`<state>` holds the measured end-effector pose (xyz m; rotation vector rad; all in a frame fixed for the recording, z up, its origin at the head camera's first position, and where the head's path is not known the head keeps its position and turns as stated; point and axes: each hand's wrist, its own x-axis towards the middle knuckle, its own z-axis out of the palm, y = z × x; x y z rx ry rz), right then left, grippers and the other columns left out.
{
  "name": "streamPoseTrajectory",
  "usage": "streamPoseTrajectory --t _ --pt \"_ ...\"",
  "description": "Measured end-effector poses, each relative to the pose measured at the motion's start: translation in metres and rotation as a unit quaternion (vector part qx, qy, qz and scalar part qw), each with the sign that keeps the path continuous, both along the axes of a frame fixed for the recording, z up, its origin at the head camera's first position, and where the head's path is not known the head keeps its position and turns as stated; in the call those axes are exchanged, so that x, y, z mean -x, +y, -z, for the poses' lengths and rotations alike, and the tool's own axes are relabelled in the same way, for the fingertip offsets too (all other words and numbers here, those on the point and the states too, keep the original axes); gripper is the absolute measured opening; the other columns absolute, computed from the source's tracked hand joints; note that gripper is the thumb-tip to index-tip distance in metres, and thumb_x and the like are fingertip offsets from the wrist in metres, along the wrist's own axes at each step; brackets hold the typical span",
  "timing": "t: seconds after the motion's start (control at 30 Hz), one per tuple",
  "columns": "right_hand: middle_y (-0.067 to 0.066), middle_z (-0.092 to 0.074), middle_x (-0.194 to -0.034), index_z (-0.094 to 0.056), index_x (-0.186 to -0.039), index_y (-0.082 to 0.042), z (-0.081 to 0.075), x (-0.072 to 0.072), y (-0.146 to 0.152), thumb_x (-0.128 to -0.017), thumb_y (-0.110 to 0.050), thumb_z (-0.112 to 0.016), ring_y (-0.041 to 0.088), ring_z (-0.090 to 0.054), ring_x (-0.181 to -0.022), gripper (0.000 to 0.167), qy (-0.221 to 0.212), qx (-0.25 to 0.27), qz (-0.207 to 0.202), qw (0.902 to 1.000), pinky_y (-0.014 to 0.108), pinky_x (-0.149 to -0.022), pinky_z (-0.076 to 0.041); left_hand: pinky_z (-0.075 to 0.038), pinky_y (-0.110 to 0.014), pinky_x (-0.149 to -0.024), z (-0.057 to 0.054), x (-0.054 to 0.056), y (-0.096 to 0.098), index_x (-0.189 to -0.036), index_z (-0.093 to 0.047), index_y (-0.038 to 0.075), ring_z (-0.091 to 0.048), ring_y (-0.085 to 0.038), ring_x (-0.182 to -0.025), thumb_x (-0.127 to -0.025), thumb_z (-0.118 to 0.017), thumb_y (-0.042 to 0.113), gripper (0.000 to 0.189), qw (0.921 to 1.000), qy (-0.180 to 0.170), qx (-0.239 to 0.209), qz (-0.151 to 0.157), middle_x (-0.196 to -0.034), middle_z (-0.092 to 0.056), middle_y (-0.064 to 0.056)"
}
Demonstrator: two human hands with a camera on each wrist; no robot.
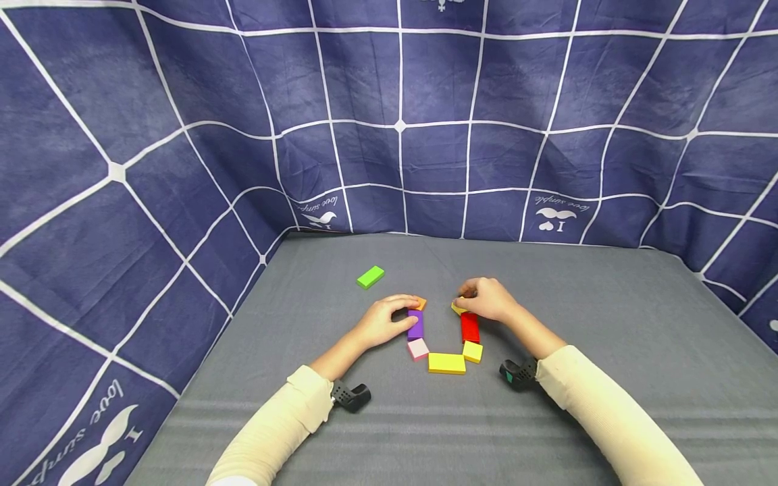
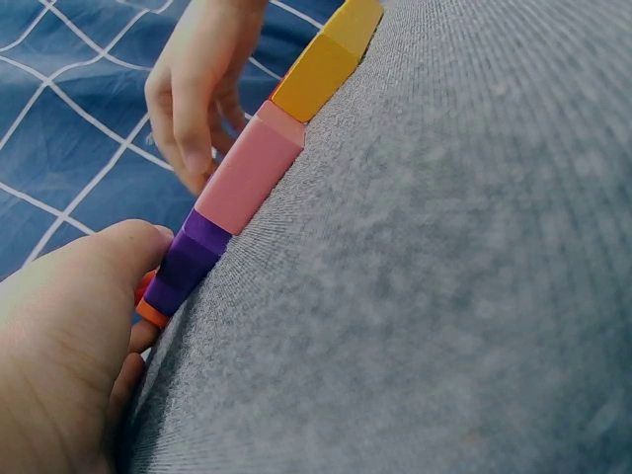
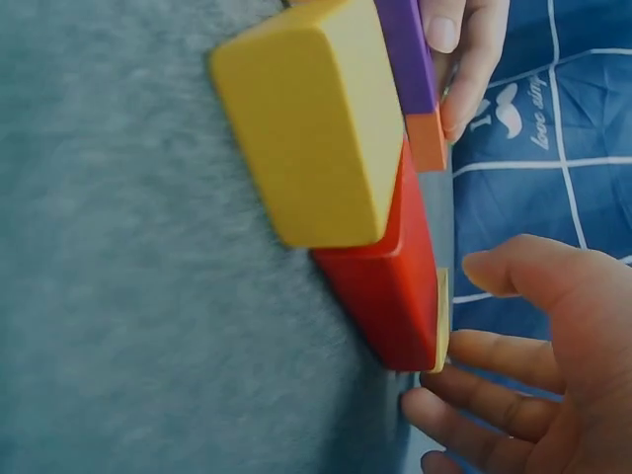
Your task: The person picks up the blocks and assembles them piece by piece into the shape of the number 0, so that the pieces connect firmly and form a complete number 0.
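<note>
My left hand (image 1: 384,320) reaches in from the left, its fingertips on a small orange block (image 1: 421,304) and its thumb over a purple block (image 1: 415,327). In the left wrist view, the thumb lies along the purple block's edge. My right hand (image 1: 488,299) is at a small yellow block (image 1: 457,309) at the far end of a red block (image 1: 470,327). The right wrist view shows its fingertips beside that yellow block (image 3: 442,321), with the thumb raised apart from it. A pink block (image 1: 418,349), a long yellow block (image 1: 446,363) and a yellow block (image 1: 473,352) form the near side.
A green block (image 1: 371,277) lies apart, farther back on the left of the grey cloth surface (image 1: 425,432). Blue curtains (image 1: 437,155) with white grid lines rise behind and at the left. A dark wrist-worn device (image 1: 351,397) sits at each cuff.
</note>
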<state>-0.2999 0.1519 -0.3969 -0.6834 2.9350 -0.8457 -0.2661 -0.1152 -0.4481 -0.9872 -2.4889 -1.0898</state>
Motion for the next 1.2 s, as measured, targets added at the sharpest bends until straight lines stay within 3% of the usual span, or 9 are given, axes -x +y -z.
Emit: streamPoseTrajectory --t 0.3,0.6,0.9,1.2 --pt "0.015 -0.067 -0.110 -0.068 -0.114 0.000 0.019 -0.016 0.023 -0.087 -0.020 -0.069 0.024 -0.064 -0.090 0.033 0.014 0.099 -0.019 0.9948 0.033 -0.073 -0.051 -0.041 -0.035 -0.103 0.000 0.001 0.000 -0.118 -0.068 0.002 -0.059 -0.024 -0.117 -0.087 -0.071 0.016 0.034 1.0000 0.005 -0.003 0.004 -0.122 -0.066 -0.010" --pt "0.010 -0.066 -0.114 -0.066 -0.122 -0.004 0.033 -0.028 0.035 -0.086 -0.017 -0.072 0.025 -0.062 -0.099 0.039 0.020 0.164 -0.045 0.9853 0.036 -0.082 -0.049 -0.040 -0.035 -0.104 -0.002 -0.001 -0.002 -0.119 -0.068 0.003 -0.058 -0.023 -0.119 -0.087 -0.071 0.016 0.035 0.9999 -0.011 0.002 -0.001 -0.123 -0.065 -0.009" --pt "0.008 -0.067 -0.112 -0.068 -0.120 -0.007 0.045 -0.031 0.038 -0.086 -0.017 -0.073 0.025 -0.060 -0.101 0.037 0.038 0.178 -0.040 0.9825 0.037 -0.086 -0.046 -0.041 -0.036 -0.104 -0.001 -0.002 0.001 -0.119 -0.068 0.003 -0.058 -0.024 -0.119 -0.088 -0.071 0.017 0.034 0.9999 -0.017 0.003 0.000 -0.123 -0.065 -0.010" --pt "0.003 -0.066 -0.114 -0.071 -0.117 -0.012 0.046 -0.033 0.038 -0.084 -0.021 -0.074 0.021 -0.056 -0.105 0.034 0.029 0.168 -0.035 0.9848 0.038 -0.089 -0.042 -0.041 -0.035 -0.103 -0.001 -0.002 0.001 -0.119 -0.068 0.003 -0.058 -0.024 -0.118 -0.087 -0.071 0.016 0.034 1.0000 -0.008 -0.001 0.001 -0.123 -0.065 -0.010"
